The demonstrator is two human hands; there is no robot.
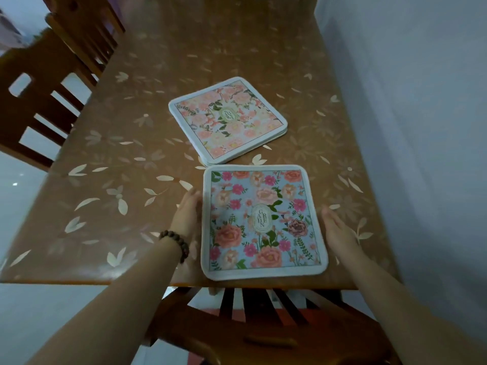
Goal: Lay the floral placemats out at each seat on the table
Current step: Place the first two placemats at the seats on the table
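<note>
- Between the two hands lies a square, blue-ground floral fabric placemat with a white border point(264, 222), flat on the brown desk with a pale leaf-print cover point(105, 180), squared to the near edge.
- At its left edge, the left hand point(187, 216), wearing a dark beaded bracelet point(176, 243), is open with fingers flat against the border; it grips nothing. This looks like nudging the mat straight.
- Just off the mat's right edge, the right hand point(337, 227) is also open and empty, palm turned inward, close to the border but apparently not touching it.
- Beyond the hands, a stack of pink floral placemats with white borders point(228, 119) rests at an angle, near the blue mat, likely the supply for the remaining seats.
- Below the hands, a wooden slat-backed chair point(263, 325) is tucked at this seat, which explains the mat's position.
- Left of the left hand, more wooden chairs point(39, 96) line the desk's side; no mats lie there yet.
</note>
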